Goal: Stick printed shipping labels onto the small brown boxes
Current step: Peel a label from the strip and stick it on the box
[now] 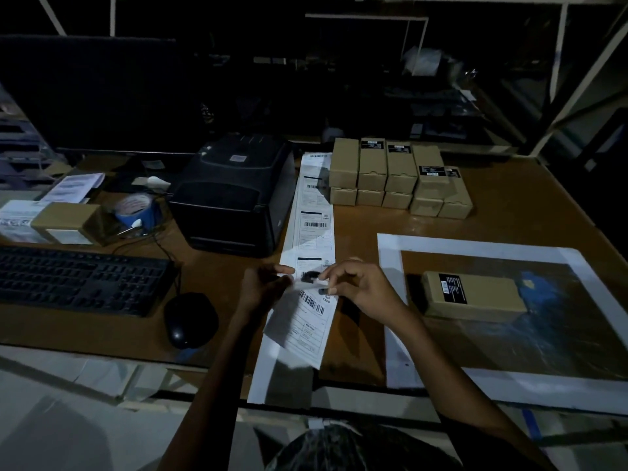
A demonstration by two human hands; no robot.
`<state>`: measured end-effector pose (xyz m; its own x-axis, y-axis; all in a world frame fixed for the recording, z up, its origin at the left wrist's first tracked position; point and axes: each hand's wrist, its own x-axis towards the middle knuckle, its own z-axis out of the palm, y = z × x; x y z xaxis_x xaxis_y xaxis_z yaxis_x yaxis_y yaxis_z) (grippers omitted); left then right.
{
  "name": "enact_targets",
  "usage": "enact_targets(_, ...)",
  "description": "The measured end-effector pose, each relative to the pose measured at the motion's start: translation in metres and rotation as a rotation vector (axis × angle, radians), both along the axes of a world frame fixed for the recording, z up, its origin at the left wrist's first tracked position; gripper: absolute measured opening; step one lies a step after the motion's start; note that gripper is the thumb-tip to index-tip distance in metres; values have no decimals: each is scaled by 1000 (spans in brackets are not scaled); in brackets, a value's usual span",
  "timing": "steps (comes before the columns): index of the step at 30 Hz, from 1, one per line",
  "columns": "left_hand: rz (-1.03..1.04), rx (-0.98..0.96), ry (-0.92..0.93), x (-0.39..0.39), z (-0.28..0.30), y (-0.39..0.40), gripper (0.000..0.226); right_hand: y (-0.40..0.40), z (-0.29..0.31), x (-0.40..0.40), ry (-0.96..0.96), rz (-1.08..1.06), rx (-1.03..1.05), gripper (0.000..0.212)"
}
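Note:
A long strip of printed shipping labels runs from the black label printer toward the table's front edge. My left hand and my right hand both pinch the top edge of one label, which is lifted and curls off the strip's backing. One small brown box with a black sticker lies on its side to the right of my hands, inside a white-taped rectangle. A stack of small brown boxes stands at the back.
A black keyboard and mouse lie to the left. Behind them stand a blue tape roll, a larger brown box, papers and a dark monitor. Metal racking fills the dark background.

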<state>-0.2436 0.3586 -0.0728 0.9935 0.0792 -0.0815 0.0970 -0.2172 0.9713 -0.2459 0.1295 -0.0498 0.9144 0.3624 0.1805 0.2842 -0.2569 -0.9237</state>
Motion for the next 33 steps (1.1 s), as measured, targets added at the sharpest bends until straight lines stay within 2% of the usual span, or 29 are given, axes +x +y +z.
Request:
enact_targets(2, -71, 171, 1, 4, -5, 0, 18, -5, 2, -4, 32, 26, -37, 17)
enact_targets(5, -202, 416, 11, 4, -15, 0, 10, -9, 5, -8, 52, 57, -56, 19)
enact_targets(9, -299, 508, -36, -4, -13, -1, 17, -12, 1, -16, 90, 65, -99, 11)
enact_targets(12, -335, 513, -24, 1, -12, 0, 43, -12, -2, -23, 119, 69, -175, 7)
enact_targets(15, -462, 695, 1, 5, -11, -1, 42, -10, -7, -31, 128, 66, -234, 8)
enact_targets(18, -455, 888, -153, 0, -14, 2, 52, -8, -10, -39, 136, 28, -235, 9)
enact_targets(22, -389, 1052, -244, -12, -16, -8, 47, -4, -9, -50, 125, -8, -228, 12)
enact_targets(25, -369, 1100, -206, -17, -14, -17, 38, -7, 2, -57, 104, -48, -219, 13)
enact_targets(31, -395, 1025, -177, -21, -6, -21, 20, -24, 50, -73, 16, -64, -117, 17)
enact_targets(33, -432, 1071, -170, -19, -3, -22, 28, -31, 66, -77, -22, -62, -80, 17)
